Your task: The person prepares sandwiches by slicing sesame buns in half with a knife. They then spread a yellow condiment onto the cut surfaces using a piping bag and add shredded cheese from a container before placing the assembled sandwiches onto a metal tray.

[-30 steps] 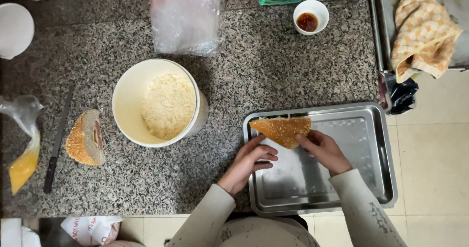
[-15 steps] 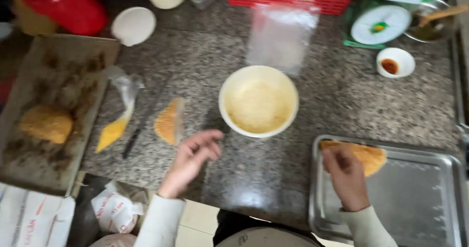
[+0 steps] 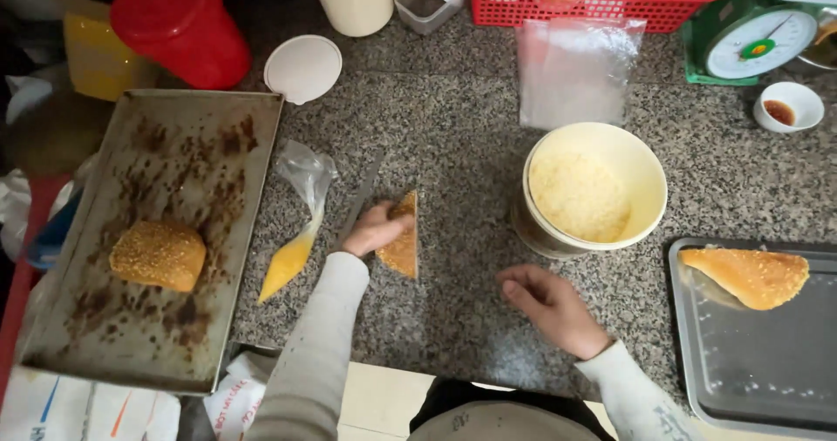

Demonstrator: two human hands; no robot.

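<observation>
The sesame-crusted bread wedge (image 3: 403,247) is gripped on the speckled granite counter (image 3: 453,145) by the left hand (image 3: 373,229), knife (image 3: 359,199) alongside; the right hand (image 3: 549,306) is rested open, empty, probably for balance.

Both arms wear long, light grey sleeves with ribbed cuffs at the wrists. The left hand (image 3: 373,228) and the right hand (image 3: 549,306) are bare, without gloves.

The left hand (image 3: 373,229) has reached the bread half (image 3: 403,240) (right hand (image 3: 549,306) off tray).
</observation>
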